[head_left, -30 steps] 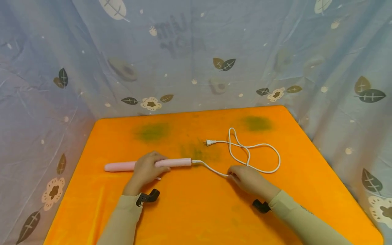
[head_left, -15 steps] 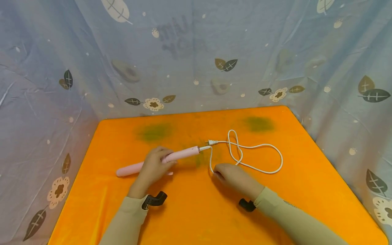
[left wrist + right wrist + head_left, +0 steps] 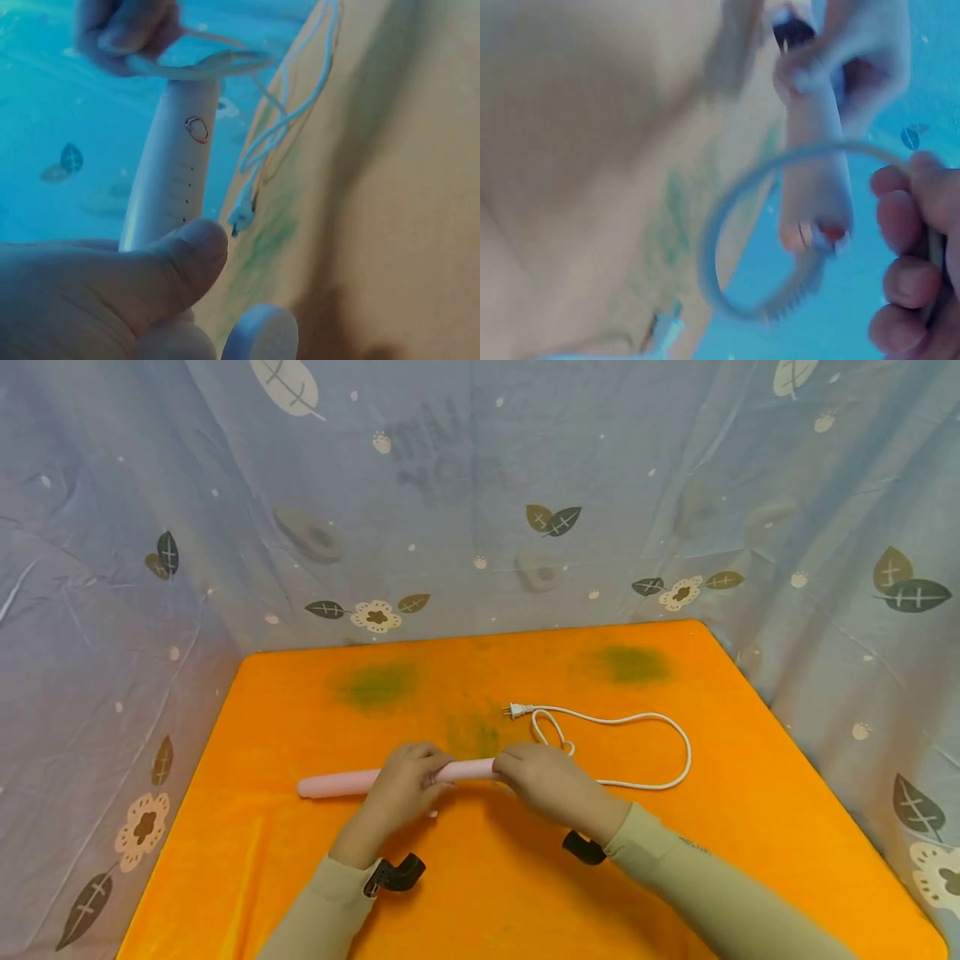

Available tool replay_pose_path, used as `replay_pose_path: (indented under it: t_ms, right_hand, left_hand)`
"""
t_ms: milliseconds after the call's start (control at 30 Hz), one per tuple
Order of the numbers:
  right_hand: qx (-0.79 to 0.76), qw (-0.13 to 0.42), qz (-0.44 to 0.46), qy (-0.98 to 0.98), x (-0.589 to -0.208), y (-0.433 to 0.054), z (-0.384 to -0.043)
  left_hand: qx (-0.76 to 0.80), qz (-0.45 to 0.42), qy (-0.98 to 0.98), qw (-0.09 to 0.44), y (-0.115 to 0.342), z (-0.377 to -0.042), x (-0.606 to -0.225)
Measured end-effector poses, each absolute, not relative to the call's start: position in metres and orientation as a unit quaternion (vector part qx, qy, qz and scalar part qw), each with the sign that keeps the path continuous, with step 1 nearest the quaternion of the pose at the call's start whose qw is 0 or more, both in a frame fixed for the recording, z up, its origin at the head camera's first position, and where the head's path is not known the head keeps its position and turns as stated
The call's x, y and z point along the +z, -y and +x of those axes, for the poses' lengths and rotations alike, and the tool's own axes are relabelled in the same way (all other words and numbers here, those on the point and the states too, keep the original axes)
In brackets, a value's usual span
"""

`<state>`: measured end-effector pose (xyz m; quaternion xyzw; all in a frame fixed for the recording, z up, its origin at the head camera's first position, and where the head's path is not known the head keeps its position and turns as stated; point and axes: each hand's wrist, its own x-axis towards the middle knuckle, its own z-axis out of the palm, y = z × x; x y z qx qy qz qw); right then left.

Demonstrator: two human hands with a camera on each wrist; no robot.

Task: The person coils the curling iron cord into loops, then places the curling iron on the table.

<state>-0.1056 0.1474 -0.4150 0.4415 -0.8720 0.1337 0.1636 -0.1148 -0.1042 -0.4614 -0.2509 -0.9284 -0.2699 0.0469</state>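
Observation:
My left hand [image 3: 399,787] grips a pink curling iron [image 3: 337,784] around its middle, thumb along the handle. A small lever tab [image 3: 271,335] sticks out beneath the grip, and a ringed button shows on the handle in the left wrist view. My right hand [image 3: 558,787] is at the handle's cord end, with curled fingers [image 3: 909,283] holding the white cord [image 3: 718,225]. Between the handle and that hand, the cord bends in a loop. From there it runs right across the table and turns back to a two-pin plug [image 3: 517,710].
An orange cloth [image 3: 525,893] with dark green smudges covers the table. A patterned blue-grey curtain [image 3: 465,468] encloses the back and both sides. Black wrist mounts [image 3: 397,872] jut out from the sleeves.
My right hand has moved left with the cord to the handle's end. The iron has shifted right, tilting and then levelling again. The cord's loop behind has shrunk, while the plug stays in place.

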Motion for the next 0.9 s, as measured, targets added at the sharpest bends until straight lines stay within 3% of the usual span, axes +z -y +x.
replay_pose_path:
  t_ms: [200, 533, 733, 900]
  right_hand:
    - [0.193, 0.136, 0.444, 0.864, -0.401, -0.156, -0.118]
    - [0.34, -0.029, 0.333, 0.879, -0.41, -0.175, -0.139]
    - [0.378, -0.051, 0.292, 0.877, -0.421, -0.184, -0.145]
    - [0.33, -0.028, 0.281, 0.901, -0.435, -0.181, -0.143]
  left_hand:
    - [-0.239, -0.27, 0.931, 0.05, 0.103, -0.105, -0.456]
    - [-0.246, -0.319, 0.913, 0.072, 0.101, -0.095, -0.45]
    - [-0.283, -0.303, 0.903, 0.115, 0.107, -0.097, -0.447]
    - [-0.323, -0.272, 0.893, 0.153, 0.111, -0.1, -0.442]
